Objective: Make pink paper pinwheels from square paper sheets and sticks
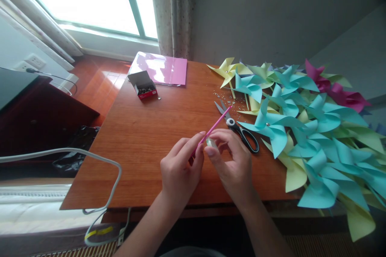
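Pinching pink stick (217, 122) between left fingers (197, 141) (tilted)

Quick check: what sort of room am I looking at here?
Probably a room at home used for crafts: a wooden table by a curtained window, with paper pinwheels, scissors and pink paper on it.
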The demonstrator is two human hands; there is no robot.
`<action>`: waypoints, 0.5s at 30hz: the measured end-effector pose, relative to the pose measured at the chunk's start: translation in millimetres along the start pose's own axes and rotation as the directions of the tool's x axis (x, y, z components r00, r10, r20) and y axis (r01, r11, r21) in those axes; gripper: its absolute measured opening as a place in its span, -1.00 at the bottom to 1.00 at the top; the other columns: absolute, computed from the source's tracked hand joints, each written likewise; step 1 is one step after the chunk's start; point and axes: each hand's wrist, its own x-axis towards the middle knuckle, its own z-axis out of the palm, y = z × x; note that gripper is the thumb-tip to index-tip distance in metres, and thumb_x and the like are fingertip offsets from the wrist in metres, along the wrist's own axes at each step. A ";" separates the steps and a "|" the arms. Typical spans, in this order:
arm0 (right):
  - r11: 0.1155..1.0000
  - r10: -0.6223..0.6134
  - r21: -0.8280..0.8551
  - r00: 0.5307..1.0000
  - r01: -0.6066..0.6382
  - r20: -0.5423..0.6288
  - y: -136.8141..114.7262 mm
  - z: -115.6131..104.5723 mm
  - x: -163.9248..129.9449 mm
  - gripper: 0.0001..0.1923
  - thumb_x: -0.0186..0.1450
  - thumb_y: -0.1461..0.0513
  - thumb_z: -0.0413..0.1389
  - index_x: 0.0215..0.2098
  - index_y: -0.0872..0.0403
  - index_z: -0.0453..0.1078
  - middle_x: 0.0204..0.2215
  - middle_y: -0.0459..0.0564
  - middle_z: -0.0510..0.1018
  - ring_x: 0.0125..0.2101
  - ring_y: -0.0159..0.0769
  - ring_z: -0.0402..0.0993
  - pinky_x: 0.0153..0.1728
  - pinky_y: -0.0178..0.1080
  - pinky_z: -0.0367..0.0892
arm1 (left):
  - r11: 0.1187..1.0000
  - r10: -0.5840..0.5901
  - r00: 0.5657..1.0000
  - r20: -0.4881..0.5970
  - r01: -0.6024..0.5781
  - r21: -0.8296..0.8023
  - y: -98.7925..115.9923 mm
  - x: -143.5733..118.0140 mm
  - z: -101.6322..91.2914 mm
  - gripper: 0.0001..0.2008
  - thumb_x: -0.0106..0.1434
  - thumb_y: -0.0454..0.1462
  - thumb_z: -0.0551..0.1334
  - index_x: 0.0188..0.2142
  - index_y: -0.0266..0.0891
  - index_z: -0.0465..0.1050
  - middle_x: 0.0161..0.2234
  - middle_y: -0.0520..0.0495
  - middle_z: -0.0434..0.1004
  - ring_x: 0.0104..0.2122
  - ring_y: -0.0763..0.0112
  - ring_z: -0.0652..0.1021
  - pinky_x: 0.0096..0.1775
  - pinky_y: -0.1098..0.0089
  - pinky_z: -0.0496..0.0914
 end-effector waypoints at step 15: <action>1.000 -0.001 -0.006 0.997 0.000 -0.079 -4.3 3.4 -1.1 -0.86 0.30 0.18 0.27 -0.19 0.02 0.48 -0.29 -0.05 0.57 -0.32 -0.28 0.48 -0.32 -0.25 0.42 | 0.983 0.132 0.990 -0.048 -0.124 0.135 -1.8 -6.4 5.3 -0.68 0.30 -0.45 0.28 0.03 -0.24 0.57 -0.27 -0.06 0.60 -0.35 0.53 0.61 -0.27 0.57 0.45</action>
